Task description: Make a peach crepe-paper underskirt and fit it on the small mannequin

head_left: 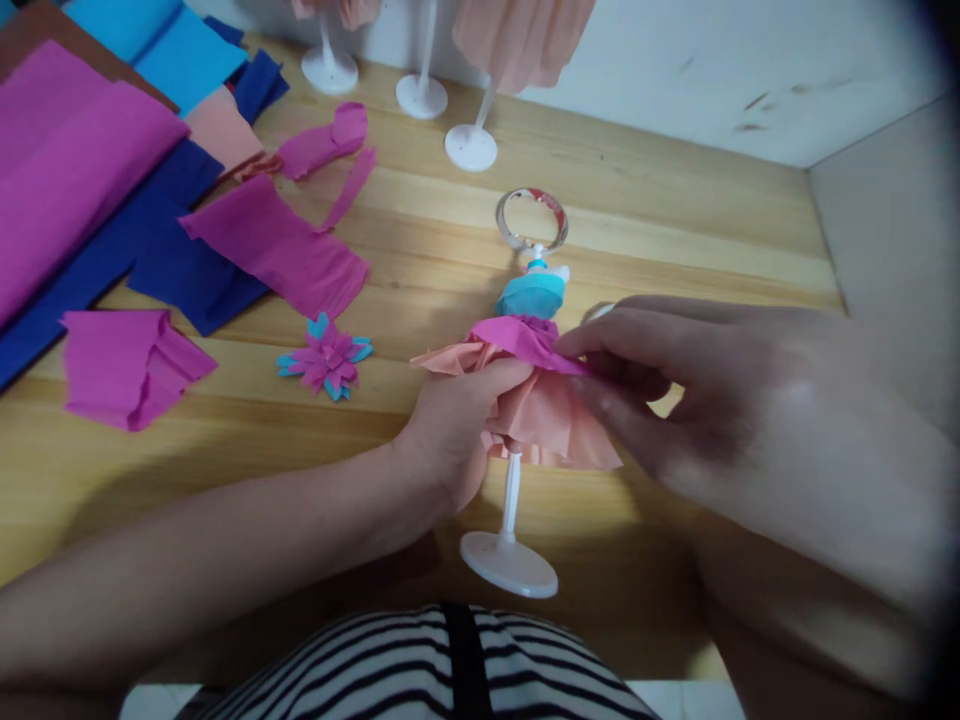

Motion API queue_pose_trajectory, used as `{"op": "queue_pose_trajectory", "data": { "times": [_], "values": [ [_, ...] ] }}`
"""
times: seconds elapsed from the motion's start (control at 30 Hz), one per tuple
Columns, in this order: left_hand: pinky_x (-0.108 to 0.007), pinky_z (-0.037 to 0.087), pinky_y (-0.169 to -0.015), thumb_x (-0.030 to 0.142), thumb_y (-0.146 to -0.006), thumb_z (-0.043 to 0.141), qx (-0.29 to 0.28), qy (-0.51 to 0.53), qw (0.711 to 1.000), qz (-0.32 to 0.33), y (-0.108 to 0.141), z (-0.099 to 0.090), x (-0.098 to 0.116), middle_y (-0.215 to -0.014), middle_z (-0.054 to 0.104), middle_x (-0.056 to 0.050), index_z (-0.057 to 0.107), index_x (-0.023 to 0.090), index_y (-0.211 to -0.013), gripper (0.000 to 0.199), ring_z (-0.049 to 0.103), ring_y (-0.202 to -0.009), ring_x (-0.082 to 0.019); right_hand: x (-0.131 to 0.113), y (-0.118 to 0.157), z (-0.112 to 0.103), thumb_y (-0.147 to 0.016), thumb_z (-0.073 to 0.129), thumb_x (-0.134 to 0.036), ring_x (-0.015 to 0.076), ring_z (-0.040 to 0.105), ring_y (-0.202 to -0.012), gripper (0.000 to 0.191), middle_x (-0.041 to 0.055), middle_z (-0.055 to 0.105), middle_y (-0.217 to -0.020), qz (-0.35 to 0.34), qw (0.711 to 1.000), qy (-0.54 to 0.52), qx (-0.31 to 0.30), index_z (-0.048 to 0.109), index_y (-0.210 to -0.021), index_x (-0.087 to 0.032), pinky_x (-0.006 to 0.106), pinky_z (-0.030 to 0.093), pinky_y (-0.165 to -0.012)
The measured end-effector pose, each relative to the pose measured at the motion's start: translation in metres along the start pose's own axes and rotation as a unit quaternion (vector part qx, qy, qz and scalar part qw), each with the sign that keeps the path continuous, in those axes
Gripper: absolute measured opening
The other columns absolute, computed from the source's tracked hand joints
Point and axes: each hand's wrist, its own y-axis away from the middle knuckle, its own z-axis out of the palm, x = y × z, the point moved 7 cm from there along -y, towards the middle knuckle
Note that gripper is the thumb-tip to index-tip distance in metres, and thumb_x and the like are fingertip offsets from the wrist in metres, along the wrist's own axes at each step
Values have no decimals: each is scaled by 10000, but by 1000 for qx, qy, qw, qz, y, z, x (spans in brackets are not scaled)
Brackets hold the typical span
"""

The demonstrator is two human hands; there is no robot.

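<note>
A small white dress-form stand (510, 565) lies tilted toward me, its round base nearest my body. It wears a blue crepe-paper bodice (531, 294) and a peach paper skirt (559, 425). Around the waist runs a magenta paper strip (517, 338). My left hand (457, 425) is closed around the skirt, thumb pressing on its top just below the strip. Between thumb and fingers, my right hand (675, 390) pinches the strip's right end, out at the side of the skirt. Some of the left fingers are hidden under the paper.
A roll of clear tape (532, 220) lies beyond the bodice. Left of the skirt is a magenta-and-blue paper flower (330, 358). Magenta paper pieces (289, 250) and dark blue sheets (187, 230) cover the left side. More white stands (471, 147) with peach skirts stand by the wall.
</note>
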Motion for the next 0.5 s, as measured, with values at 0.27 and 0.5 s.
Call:
{"op": "queue_pose_trajectory", "data": {
  "times": [0.27,0.5],
  "values": [
    [-238,396,-525,183,-741,649,6,-13,1000,2,-2,-4,-2,-528,526,37,602,174,-718,53,473,-451,-90,15,3,10,-849,461,-318,192,497,-460,198,48,614,-588,49,991,93,-77,621,-890,-208,303,255,-478],
    [-229,362,-507,166,-768,600,-26,-1,1000,5,-1,0,-3,-543,517,33,570,169,-647,125,464,-464,-84,14,7,-1,-853,501,-328,171,474,-430,167,12,576,-539,26,997,65,-18,621,-860,-212,294,234,-463]
  ]
}}
